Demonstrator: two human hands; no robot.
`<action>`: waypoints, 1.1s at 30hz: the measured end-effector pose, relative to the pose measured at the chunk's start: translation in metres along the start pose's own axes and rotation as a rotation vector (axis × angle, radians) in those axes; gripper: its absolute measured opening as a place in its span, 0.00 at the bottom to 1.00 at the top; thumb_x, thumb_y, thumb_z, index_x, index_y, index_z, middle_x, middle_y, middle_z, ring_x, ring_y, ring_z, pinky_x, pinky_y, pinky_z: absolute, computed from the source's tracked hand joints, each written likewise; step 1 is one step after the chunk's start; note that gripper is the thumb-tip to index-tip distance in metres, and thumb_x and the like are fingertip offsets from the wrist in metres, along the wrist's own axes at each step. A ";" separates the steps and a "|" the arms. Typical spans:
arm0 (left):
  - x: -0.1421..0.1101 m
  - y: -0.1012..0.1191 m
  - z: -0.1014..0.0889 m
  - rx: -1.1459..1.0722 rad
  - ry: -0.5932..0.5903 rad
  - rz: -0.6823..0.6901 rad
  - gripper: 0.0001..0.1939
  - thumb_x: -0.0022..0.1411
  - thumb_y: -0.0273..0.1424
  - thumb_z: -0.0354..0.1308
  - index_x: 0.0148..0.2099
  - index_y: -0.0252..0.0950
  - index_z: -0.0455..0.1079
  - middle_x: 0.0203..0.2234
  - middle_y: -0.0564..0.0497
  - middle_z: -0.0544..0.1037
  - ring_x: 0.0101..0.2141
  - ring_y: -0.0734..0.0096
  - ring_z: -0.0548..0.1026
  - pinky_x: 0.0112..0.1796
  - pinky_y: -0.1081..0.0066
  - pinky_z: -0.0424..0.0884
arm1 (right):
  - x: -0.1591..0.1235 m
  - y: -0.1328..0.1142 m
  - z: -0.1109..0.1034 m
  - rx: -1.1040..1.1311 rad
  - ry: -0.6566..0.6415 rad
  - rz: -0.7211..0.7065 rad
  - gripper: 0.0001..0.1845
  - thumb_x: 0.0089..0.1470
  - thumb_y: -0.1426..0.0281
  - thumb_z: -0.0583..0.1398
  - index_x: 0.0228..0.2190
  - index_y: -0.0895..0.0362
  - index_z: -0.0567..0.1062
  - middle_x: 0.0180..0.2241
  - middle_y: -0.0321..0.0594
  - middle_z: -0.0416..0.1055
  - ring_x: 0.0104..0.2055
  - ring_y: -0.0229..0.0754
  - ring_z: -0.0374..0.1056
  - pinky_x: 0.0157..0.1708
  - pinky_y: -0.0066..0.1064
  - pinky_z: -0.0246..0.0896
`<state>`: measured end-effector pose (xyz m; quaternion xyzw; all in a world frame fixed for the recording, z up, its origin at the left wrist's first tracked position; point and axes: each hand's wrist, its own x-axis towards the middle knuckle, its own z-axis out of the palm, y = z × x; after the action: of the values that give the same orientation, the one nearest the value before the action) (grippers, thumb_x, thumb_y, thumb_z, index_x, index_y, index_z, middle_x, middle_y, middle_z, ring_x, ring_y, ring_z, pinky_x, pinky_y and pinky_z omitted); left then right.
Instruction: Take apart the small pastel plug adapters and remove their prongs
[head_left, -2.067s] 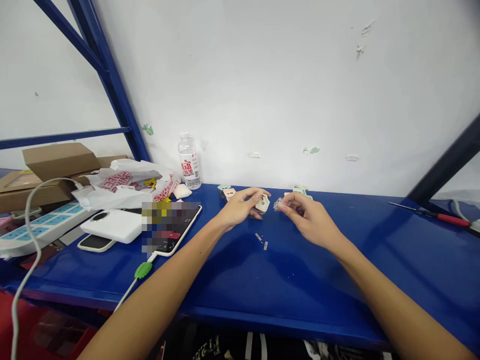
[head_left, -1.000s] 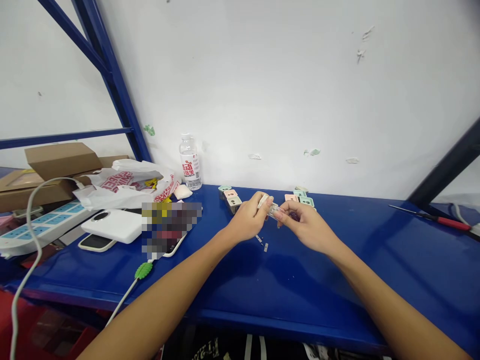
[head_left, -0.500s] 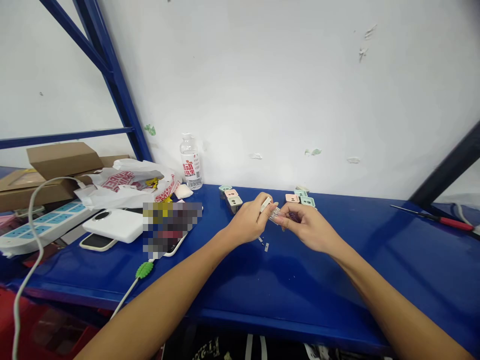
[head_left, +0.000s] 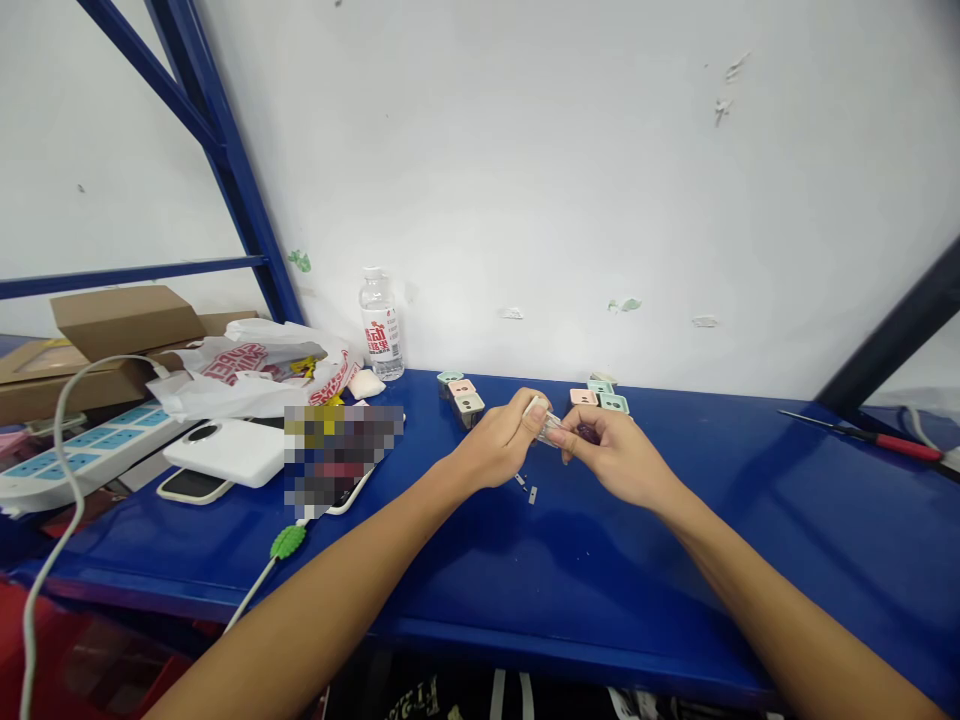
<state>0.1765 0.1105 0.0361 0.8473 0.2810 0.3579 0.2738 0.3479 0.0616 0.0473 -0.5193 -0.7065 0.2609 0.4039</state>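
Glossy blue steel shelf (head_left: 622,600) runs along a scuffed white wall (head_left: 570,180), and we take the clear plastic water bottle (head_left: 381,325) at its back edge as our landmark. Right of the bottle, our left hand (head_left: 495,447) and right hand (head_left: 619,458) are together, out over the shelf's middle. The right fingers pinch a small clear plastic part (head_left: 550,428), and the left fingers hold a pale plug piece (head_left: 535,407) against its end. Just below our hands lie two tiny metal prongs (head_left: 526,487). Beyond them, near the bottle and along the back edge, sit pastel square plug housings (head_left: 466,396); a second group of pastel square housings (head_left: 600,399) stands farther right. Left of the bottle are a white power bank (head_left: 225,452), a blue-and-white power strip (head_left: 82,455), a crumpled white plastic bag (head_left: 255,368) and brown cardboard boxes (head_left: 124,322). Far right of the bottle, a red-handled screwdriver (head_left: 896,446) lies by the back edge. Open blue shelf stretches between our forearms and right toward the screwdriver, and our forearms cross the shelf's front edge.
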 end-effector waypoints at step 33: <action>0.000 0.000 -0.007 -0.089 -0.190 -0.022 0.32 0.69 0.44 0.38 0.69 0.32 0.40 0.22 0.54 0.72 0.26 0.71 0.72 0.33 0.69 0.67 | 0.004 0.002 -0.011 0.223 -0.086 -0.066 0.22 0.50 0.51 0.61 0.22 0.57 0.71 0.17 0.33 0.66 0.17 0.32 0.54 0.17 0.26 0.44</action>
<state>0.1712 0.1128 0.0405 0.8613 0.2467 0.2850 0.3406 0.3575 0.0651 0.0526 -0.4360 -0.7066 0.3463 0.4366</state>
